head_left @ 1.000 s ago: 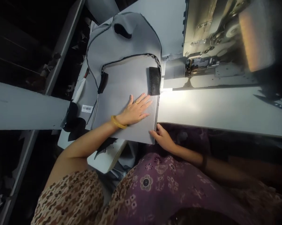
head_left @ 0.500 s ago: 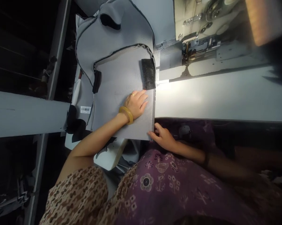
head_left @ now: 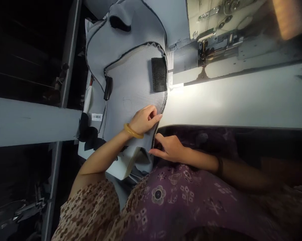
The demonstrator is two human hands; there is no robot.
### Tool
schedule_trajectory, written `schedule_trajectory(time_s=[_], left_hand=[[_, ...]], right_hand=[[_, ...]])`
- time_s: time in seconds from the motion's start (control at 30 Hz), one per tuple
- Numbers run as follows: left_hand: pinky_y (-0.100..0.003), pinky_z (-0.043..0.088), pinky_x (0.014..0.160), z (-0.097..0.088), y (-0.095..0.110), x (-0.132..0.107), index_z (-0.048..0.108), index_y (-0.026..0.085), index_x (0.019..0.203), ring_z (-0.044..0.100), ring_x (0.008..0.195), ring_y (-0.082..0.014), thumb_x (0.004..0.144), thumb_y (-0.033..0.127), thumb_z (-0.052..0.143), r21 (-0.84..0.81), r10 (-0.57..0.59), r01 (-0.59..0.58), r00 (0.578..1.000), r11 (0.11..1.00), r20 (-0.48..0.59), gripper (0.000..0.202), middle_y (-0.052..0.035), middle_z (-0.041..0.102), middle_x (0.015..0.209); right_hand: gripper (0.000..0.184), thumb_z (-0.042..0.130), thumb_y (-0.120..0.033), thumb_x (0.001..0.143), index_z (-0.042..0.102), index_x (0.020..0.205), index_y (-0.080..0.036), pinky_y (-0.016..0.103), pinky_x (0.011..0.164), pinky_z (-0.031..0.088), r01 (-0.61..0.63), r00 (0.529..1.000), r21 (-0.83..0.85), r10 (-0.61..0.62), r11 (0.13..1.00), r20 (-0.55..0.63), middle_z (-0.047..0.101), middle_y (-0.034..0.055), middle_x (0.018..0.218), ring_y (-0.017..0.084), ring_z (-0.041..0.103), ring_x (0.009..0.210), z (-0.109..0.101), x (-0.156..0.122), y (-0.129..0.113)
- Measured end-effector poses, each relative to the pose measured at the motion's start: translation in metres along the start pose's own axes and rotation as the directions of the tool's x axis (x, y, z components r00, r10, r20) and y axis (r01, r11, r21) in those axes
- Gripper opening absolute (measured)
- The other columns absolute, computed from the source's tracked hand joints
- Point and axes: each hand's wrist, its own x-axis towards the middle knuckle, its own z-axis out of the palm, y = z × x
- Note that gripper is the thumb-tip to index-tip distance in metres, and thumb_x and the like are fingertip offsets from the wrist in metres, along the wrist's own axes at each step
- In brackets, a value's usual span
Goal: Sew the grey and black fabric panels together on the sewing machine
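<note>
A grey mesh fabric cover (head_left: 130, 90) with dark-bound edges lies in front of me, its upper part folded over in a curve. A black patch (head_left: 159, 74) sits near its right edge, and a narrow black strip (head_left: 108, 88) is at its left. My left hand (head_left: 144, 118), wearing a yellow bangle, is closed at the cover's right edge, its fingers curled and thumb along the edge. Lower down, my right hand (head_left: 169, 147) grips the near right corner between thumb and fingers. That edge bends inward between the hands; the fingertips underneath are hidden.
A sewing machine (head_left: 208, 50) stands at the upper right on a white worktop (head_left: 236, 97). On the left, a barcode label (head_left: 97, 117) lies beside black fabric pieces (head_left: 87, 132). A pale beam (head_left: 35, 122) crosses further left.
My left hand has gone from lying flat on the cover to curled at its right edge. My right hand has shifted left, and the near right corner has bent inward.
</note>
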Motion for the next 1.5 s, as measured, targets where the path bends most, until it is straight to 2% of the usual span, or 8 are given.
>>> schedule_trajectory(time_s=[0.27,0.4,0.57,0.83,1.0,1.13,1.23,1.5], left_hand=[[-0.023,0.03,0.061,0.003,-0.008,0.006,0.043,0.015,0.065,0.04,0.062,-0.0097,0.085,0.026,0.038,0.011,0.022,-0.023,0.992,1.0,0.127,0.023,0.0015,0.046,0.065],[-0.022,0.032,0.059,0.006,-0.012,0.005,0.042,0.015,0.065,0.043,0.058,-0.0083,0.086,0.029,0.037,-0.101,-0.02,0.037,0.986,0.994,0.163,0.025,0.0023,0.048,0.063],[-0.021,0.026,0.053,0.007,-0.008,0.008,0.042,0.016,0.068,0.036,0.051,-0.0075,0.084,0.042,0.045,-0.101,-0.077,0.085,0.993,0.991,0.085,0.031,0.005,0.04,0.055],[-0.024,0.026,0.056,0.009,0.002,0.017,0.038,0.017,0.071,0.036,0.052,-0.0092,0.088,0.024,0.036,-0.024,-0.064,0.067,0.991,0.997,0.115,0.019,0.0036,0.04,0.057],[-0.023,0.029,0.057,0.011,-0.011,0.011,0.037,0.017,0.069,0.037,0.057,-0.0091,0.088,0.027,0.034,-0.211,0.047,-0.043,0.999,0.976,0.014,0.022,0.0027,0.039,0.06],[-0.022,0.03,0.055,0.011,-0.017,0.007,0.038,0.016,0.068,0.034,0.057,-0.0081,0.088,0.031,0.035,-0.362,0.057,-0.061,0.998,0.93,-0.022,0.024,0.0032,0.035,0.06],[-0.022,0.029,0.055,0.013,-0.017,0.008,0.036,0.017,0.067,0.034,0.055,-0.008,0.087,0.03,0.036,-0.38,0.041,-0.047,0.999,0.924,-0.023,0.024,0.0036,0.034,0.058],[-0.023,0.033,0.058,0.02,-0.001,0.036,0.037,0.017,0.065,0.041,0.053,-0.0085,0.088,0.018,0.037,-0.33,-0.008,-0.03,0.994,0.943,-0.113,0.024,0.0033,0.041,0.055]], right_hand=[[0.042,0.044,-0.058,0.086,0.047,0.092,-0.016,0.024,0.057,0.034,-0.125,0.985,-0.039,0.128,0.991,0.112,0.066,0.0063,0.081,0.019,0.063,0.071,-0.002,0.008,-0.003],[0.042,0.046,-0.057,0.085,0.047,0.093,-0.017,0.024,0.057,0.034,-0.143,0.982,-0.019,0.144,0.99,0.122,0.066,0.0055,0.08,0.019,0.062,0.07,-0.002,0.008,-0.001],[0.039,0.047,-0.056,0.085,0.049,0.092,-0.018,0.023,0.059,0.035,-0.114,0.989,0.024,0.111,0.993,0.1,0.065,0.0035,0.076,0.017,0.061,0.069,0.0,0.011,0.0],[0.038,0.049,-0.056,0.083,0.048,0.088,-0.018,0.022,0.056,0.031,-0.111,0.992,0.04,0.108,0.993,0.067,0.062,0.0014,0.072,0.014,0.057,0.062,0.003,0.011,0.006],[0.032,0.044,-0.048,0.087,0.045,0.071,-0.019,0.022,0.053,0.026,-0.069,0.997,0.179,0.076,0.981,-0.031,0.05,-0.0034,0.059,0.009,0.042,0.052,-0.006,0.014,0.011],[0.03,0.044,-0.045,0.086,0.042,0.07,-0.02,0.022,0.054,0.03,-0.125,0.965,0.418,0.208,0.9,-0.158,0.046,-0.0045,0.058,0.008,0.039,0.053,-0.018,0.021,0.014],[0.025,0.047,-0.043,0.082,0.041,0.074,-0.021,0.023,0.055,0.034,-0.173,0.954,0.527,0.275,0.832,-0.122,0.049,-0.0046,0.062,0.009,0.042,0.056,-0.025,0.028,0.017],[0.009,0.043,-0.028,0.078,0.038,0.074,-0.022,0.025,0.057,0.042,-0.279,0.926,0.493,0.368,0.824,-0.09,0.05,-0.0046,0.063,0.011,0.05,0.058,-0.05,0.037,0.029]])
